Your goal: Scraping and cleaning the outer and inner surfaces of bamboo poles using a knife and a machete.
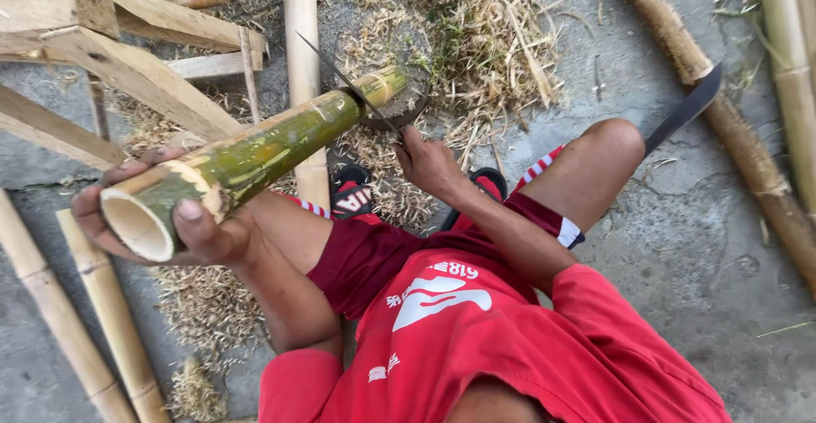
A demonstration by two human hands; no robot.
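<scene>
I look down on a grey concrete floor (697, 244) strewn with bamboo shavings (476, 40). A wooden frame (127, 57) runs off the upper left edge. My left hand (161, 219) wraps the near, hollow end of a green bamboo pole (263, 147). My right hand (429, 164) is closed around a thin knife (348, 83), its handle hidden in the fist, the blade against the pole's far end. A second dark blade (684, 108) lies partly behind my knee.
</scene>
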